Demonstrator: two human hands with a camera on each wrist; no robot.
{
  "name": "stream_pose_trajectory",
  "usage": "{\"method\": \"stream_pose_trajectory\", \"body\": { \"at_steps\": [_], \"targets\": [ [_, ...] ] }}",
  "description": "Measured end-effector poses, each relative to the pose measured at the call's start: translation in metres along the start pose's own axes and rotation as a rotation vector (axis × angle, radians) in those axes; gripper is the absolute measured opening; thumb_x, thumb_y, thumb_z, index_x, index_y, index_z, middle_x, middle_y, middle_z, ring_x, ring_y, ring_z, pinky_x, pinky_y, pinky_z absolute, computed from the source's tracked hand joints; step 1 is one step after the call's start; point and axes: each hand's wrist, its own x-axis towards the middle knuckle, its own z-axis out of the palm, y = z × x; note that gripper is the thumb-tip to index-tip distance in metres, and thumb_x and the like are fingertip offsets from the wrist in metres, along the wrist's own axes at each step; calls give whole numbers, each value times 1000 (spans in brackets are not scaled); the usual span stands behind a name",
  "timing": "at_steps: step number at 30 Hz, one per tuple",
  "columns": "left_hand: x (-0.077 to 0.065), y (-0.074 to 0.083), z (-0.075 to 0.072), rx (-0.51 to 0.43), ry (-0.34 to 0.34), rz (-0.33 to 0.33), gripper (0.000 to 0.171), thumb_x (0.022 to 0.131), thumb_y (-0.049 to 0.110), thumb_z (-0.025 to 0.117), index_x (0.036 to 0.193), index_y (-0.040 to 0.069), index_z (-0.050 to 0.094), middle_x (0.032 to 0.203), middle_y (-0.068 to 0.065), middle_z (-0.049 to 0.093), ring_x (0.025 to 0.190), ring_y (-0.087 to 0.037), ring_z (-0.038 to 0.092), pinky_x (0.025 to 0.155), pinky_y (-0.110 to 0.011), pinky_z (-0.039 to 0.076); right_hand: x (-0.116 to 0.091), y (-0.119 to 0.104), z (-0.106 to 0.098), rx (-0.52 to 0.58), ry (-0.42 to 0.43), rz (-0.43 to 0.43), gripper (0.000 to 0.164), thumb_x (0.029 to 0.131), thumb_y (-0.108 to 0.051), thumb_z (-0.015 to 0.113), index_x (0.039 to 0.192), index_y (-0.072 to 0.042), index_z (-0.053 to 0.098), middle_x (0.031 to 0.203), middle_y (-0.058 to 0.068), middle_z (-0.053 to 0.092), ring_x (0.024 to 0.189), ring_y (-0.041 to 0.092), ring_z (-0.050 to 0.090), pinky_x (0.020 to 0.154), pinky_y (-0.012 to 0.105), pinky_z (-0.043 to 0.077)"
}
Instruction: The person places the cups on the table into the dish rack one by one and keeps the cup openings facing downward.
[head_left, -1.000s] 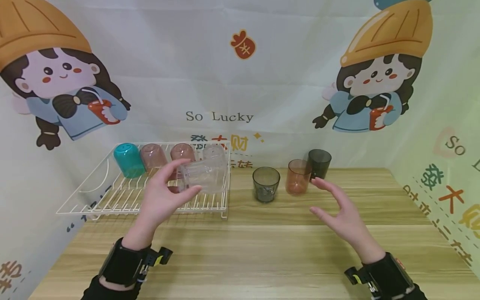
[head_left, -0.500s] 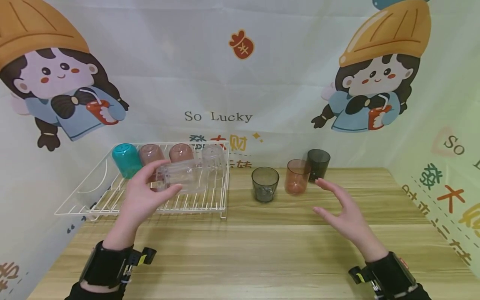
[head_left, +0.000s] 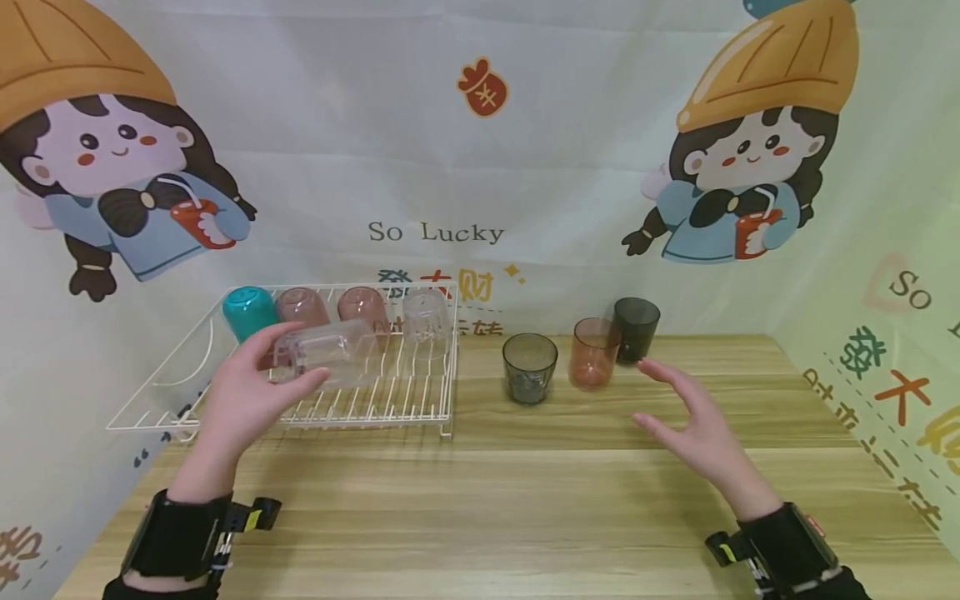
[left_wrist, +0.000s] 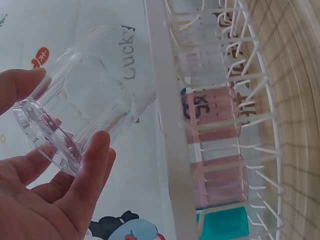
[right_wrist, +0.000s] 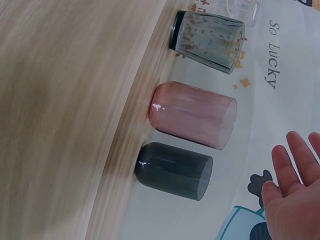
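While pinching a clear glass [head_left: 341, 350], turned on its side, by the base in the left hand [head_left: 243, 387] above the wire rack [head_left: 453, 383] left of centre, holds the right hand [head_left: 693, 429] with thumb and fingers spread, near the dark glass [head_left: 637, 327] right of centre. Upside down along the rack's back: a turquoise glass [head_left: 249, 310], two pink glasses [head_left: 363, 307], a second clear glass [head_left: 426, 321]. Upright nearby: an orange glass [head_left: 592, 362], a grey glass [head_left: 529, 371]. Across the bottom, a wood-grain table [head_left: 480, 508]; behind, a printed cloth [head_left: 562, 175].
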Motion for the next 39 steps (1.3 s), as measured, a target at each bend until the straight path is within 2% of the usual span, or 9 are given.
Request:
{"method": "stream_pose_trajectory", "body": {
  "at_steps": [5, 12, 15, 19, 21, 24, 27, 29, 39],
  "targets": [
    [1, -10, -2, 36, 7, -21, 73, 82, 41, 71, 140, 8, 42, 137, -24, 47, 114, -45, 48, 83, -62, 46, 0, 5, -1, -21, -15, 15, 65, 80, -11, 75, 138, -10, 46, 137, 10, 52, 123, 10, 44, 103, 13, 27],
    [5, -21, -10, 42, -7, -58, 77, 82, 43, 70, 140, 3, 39, 134, -26, 46, 113, -45, 46, 84, -61, 45, 1, 12, -4, -43, -36, 45, 64, 80, -12, 74, 137, -2, 45, 136, 17, 51, 122, 33, 45, 103, 51, 35],
    [6, -25, -15, 47, -11, -79, 77, 83, 44, 69, 139, 3, 39, 133, -26, 46, 112, -44, 47, 81, -58, 46, 1, 13, -5, -48, -34, 44, 64, 80, -11, 74, 136, -1, 45, 135, 17, 51, 121, 34, 45, 103, 48, 35],
    [9, -33, -21, 79, -1, -85, 74, 83, 44, 69, 137, 1, 42, 129, -27, 49, 106, -42, 48, 75, -49, 46, 1, 15, -5, -58, -25, 30, 63, 80, -12, 74, 135, -1, 46, 134, 16, 53, 120, 30, 46, 105, 23, 32],
    [10, -36, -24, 90, 0, -90, 74, 83, 44, 69, 136, 1, 42, 128, -27, 50, 103, -41, 49, 72, -44, 45, 1, 16, -6, -63, -25, 28, 63, 80, -12, 74, 136, -1, 46, 134, 16, 53, 120, 28, 46, 103, 18, 30],
    [12, -40, -27, 104, 5, -100, 73, 83, 46, 68, 136, 2, 44, 127, -28, 51, 103, -41, 50, 71, -44, 45, 1, 17, -6, -66, -31, 36, 63, 81, -12, 74, 136, -2, 46, 134, 16, 53, 120, 28, 46, 105, 30, 34],
    [14, -44, -31, 113, 11, -116, 74, 83, 47, 67, 136, 1, 44, 128, -29, 50, 107, -44, 49, 76, -53, 47, 1, 19, -6, -58, -37, 39, 64, 81, -11, 74, 136, 0, 45, 134, 18, 52, 120, 33, 46, 102, 49, 35],
    [16, -46, -34, 128, 11, -127, 74, 83, 47, 66, 136, 1, 43, 130, -30, 49, 109, -45, 48, 78, -57, 46, 2, 20, -7, -48, -40, 40, 64, 81, -11, 74, 136, 1, 45, 134, 20, 51, 120, 36, 45, 100, 56, 35],
    [28, -61, -49, 267, -37, -175, 82, 84, 51, 63, 139, -6, 38, 127, -36, 48, 109, -51, 47, 80, -62, 43, 3, 23, -8, -64, -44, 29, 63, 79, -9, 74, 134, 3, 45, 133, 22, 51, 119, 39, 46, 99, 59, 34]
  ]
}}
